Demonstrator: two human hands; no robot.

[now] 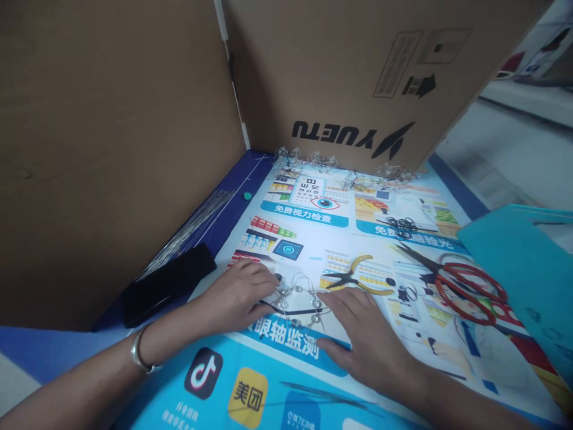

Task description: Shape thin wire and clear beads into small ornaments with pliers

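A looped wire piece with clear beads (298,303) lies on the printed sheet between my two hands, a dark strip crossing it. My left hand (242,292), below a silver bracelet on the wrist, has its fingers bent together at the piece's left edge; whatever they pinch is too small to make out. On the other side, my right hand (362,334) rests with thumb and fingers apart, its fingertips touching or very near the right edge. Yellow-handled pliers (353,278) lie just beyond my right hand. Red-handled scissors (461,283) are farther right.
Cardboard panels (340,71) stand at the left and back. A black phone-like object (169,285) and thin wires (192,230) lie at the left. More beaded wire pieces (313,159) line the back panel; a black wire bundle (403,226) and teal sheet (519,257) are at right.
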